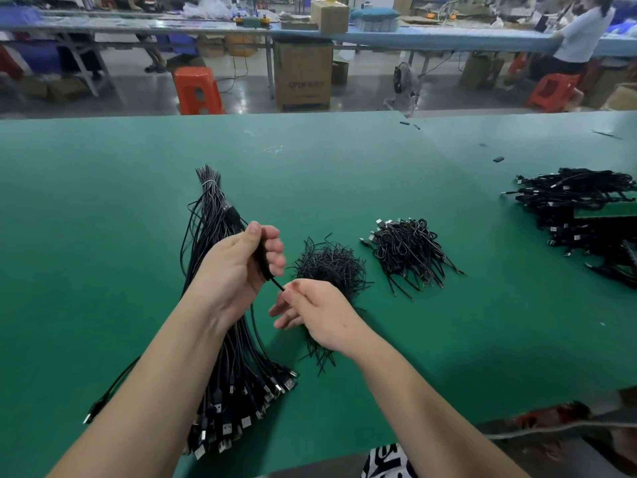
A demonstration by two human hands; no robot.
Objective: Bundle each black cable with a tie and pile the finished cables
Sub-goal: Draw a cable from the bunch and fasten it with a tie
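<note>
Green table (138,188), three cable piles (410,257)

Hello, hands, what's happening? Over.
Left hand grips folded black cable. Right hand pinches its tip. Finished black cable pile waits right. Nothing blocking.

On the table (103,201), loose cables (220,339) lie left, ties (327,267) centre, finished cables (410,253) right.

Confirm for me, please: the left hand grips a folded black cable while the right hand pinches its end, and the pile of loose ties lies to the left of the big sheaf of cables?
Not quite. The head view shows the ties lying to the right of the sheaf of cables, not the left. The rest holds: the left hand grips the folded cable and the right hand pinches its end.
</note>
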